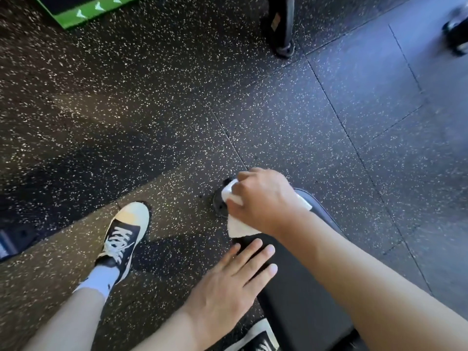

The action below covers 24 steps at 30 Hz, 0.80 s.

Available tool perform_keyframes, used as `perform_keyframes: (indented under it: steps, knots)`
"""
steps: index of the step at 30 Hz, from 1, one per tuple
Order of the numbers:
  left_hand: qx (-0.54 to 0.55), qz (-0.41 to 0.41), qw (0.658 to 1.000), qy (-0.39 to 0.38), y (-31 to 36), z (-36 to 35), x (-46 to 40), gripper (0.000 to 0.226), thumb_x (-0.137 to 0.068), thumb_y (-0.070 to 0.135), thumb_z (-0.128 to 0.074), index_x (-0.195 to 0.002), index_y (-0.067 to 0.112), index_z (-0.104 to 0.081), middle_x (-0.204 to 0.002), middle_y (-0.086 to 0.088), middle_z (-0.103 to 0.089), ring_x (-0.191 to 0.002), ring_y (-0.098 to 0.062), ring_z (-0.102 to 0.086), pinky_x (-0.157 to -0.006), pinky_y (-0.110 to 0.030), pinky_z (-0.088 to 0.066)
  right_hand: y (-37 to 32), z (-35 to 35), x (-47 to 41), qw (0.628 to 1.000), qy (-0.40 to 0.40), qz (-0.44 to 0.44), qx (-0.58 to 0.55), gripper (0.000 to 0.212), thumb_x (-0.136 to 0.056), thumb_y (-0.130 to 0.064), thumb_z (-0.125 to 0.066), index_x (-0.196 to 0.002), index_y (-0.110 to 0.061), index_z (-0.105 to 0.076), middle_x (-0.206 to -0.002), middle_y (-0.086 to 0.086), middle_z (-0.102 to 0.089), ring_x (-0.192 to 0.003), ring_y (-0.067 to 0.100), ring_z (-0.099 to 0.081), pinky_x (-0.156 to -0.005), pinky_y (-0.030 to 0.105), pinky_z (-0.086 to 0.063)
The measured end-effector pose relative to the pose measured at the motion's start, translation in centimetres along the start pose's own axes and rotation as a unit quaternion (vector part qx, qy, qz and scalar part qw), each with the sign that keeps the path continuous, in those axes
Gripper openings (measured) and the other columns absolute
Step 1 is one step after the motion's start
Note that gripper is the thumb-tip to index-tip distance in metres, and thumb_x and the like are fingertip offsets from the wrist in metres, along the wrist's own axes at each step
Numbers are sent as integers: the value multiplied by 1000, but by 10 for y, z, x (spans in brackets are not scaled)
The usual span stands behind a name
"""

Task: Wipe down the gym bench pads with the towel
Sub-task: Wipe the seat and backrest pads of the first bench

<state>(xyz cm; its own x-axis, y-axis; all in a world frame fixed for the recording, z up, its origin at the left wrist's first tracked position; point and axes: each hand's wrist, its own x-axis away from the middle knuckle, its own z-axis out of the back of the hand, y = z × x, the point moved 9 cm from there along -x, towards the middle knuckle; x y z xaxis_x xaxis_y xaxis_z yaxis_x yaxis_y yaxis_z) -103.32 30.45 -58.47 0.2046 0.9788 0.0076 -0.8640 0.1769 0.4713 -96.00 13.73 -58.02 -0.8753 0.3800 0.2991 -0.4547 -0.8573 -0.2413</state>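
Note:
A black padded gym bench pad [298, 295] runs from the lower right toward the middle of the view. My right hand [263, 201] grips a white towel [239, 225] bunched at the pad's far end, with towel corners sticking out on both sides of the hand. My left hand [233, 279] lies flat with straight fingers on the pad's near left edge, just below the towel. A round black foot of the bench [219, 203] shows under the towel, partly hidden.
Speckled black rubber floor tiles [278, 117] surround the bench. My left foot in a black and cream sneaker [124, 236] stands to the left; another shoe [258, 338] peeks out below the pad. Black equipment feet [281, 26] and a green-edged platform [78, 13] lie farther off.

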Motion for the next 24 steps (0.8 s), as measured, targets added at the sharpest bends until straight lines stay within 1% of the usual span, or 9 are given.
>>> perform_keyframes:
  steps: [2,4,9,12,15,17,19,21,24]
  knots:
    - [-5,-22,1000,-4,10,-4,4,60,-97,25,-73,-153,23,-53,-171,-6,-34,-161,-29,-26,-126,-45,-29,-30,-15,-1,993,-64,97,25,34,-93,-42,-56,-75,-18,-71,-75,-3,-59,-75,27,-59,-61,32,-43]
    - [-8,-30,1000,-2,13,-1,5,60,-95,21,-74,-152,22,-54,-171,-6,-34,-160,-29,-27,-126,-44,-30,-29,-16,-7,986,-107,122,43,36,-95,-46,-50,-84,-20,-72,-82,-2,-66,-79,27,-62,-66,33,-50]
    - [-14,-26,999,13,11,4,4,55,-99,18,-67,-152,22,-53,-172,-6,-33,-161,-29,-25,-128,-43,-25,34,2,-19,997,-64,-30,9,42,-88,-53,-42,-67,-18,-47,-71,-2,-57,-71,29,-61,-63,31,-53]
    - [-19,-25,999,16,12,2,4,54,-100,20,-64,-152,22,-51,-171,-6,-33,-160,-29,-26,-129,-42,-24,3,8,-2,997,14,73,-32,35,-88,-51,-51,-62,-27,-51,-68,-11,-42,-66,24,-56,-56,27,-43]
    - [-2,-21,999,26,12,2,3,51,-100,19,-60,-150,23,-54,-170,-5,-37,-157,-26,-33,-124,-38,-27,-42,-9,18,980,-26,198,-6,29,-85,-45,-66,-66,-23,-68,-69,-6,-53,-66,24,-53,-58,32,-41]
    - [7,-15,999,38,12,5,3,49,-99,16,-62,-147,22,-58,-168,-4,-40,-156,-26,-35,-123,-36,-27,-51,-19,17,973,-56,225,10,28,-83,-43,-67,-67,-21,-70,-68,-4,-56,-66,26,-56,-58,34,-45]
    - [9,-15,999,39,12,7,3,49,-99,14,-63,-146,22,-60,-168,-5,-41,-158,-27,-33,-127,-38,-28,-38,-21,1,979,-84,185,25,34,-85,-48,-56,-69,-21,-68,-70,-3,-60,-68,28,-60,-59,34,-51]
    - [7,-18,999,30,12,8,2,49,-99,14,-61,-147,22,-59,-168,-5,-40,-159,-27,-31,-127,-41,-30,-12,-12,-16,992,-90,87,31,42,-86,-51,-43,-67,-17,-60,-70,0,-61,-67,30,-60,-62,33,-54]
    - [12,-32,999,15,11,11,-2,47,-99,16,-59,-146,22,-60,-167,-5,-42,-158,-27,-32,-127,-42,-32,43,1,-20,995,-66,-75,-22,42,-85,-51,-49,-71,-12,-59,-68,4,-58,-69,30,-58,-63,29,-53]
